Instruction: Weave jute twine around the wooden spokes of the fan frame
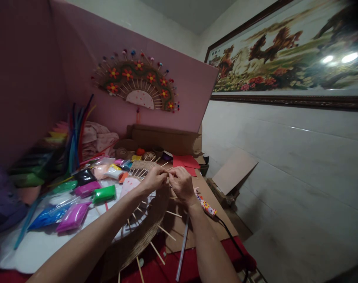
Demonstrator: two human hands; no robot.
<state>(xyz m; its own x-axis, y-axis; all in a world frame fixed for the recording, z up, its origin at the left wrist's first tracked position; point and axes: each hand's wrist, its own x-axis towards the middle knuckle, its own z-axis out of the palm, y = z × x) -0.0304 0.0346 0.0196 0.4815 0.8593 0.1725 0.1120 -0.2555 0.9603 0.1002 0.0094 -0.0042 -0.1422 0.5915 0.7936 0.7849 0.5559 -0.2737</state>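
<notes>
A half-ring of woven twine with wooden sticks, a fan frame (147,232), lies on the table below my hands. My left hand (155,177) is closed in a pinch at its upper edge, around the tip of a stick. Right beside it, fingertips nearly touching, my right hand (181,181) is also pinched closed. What sits between the fingertips is too small to make out. A pink dotted piece (129,185) shows left of my left hand. The glue gun (206,205) with a flowered body lies right of my right hand, and a clear glue stick (182,249) rests near my right forearm.
Bagged coloured clay (74,217) covers the left side. Pipe cleaners (75,135) stand behind it. A finished flowered fan (139,84) hangs on the pink board (193,88). Red sheets (186,162) and cardboard (223,226) lie at the right, with a black cable (230,236).
</notes>
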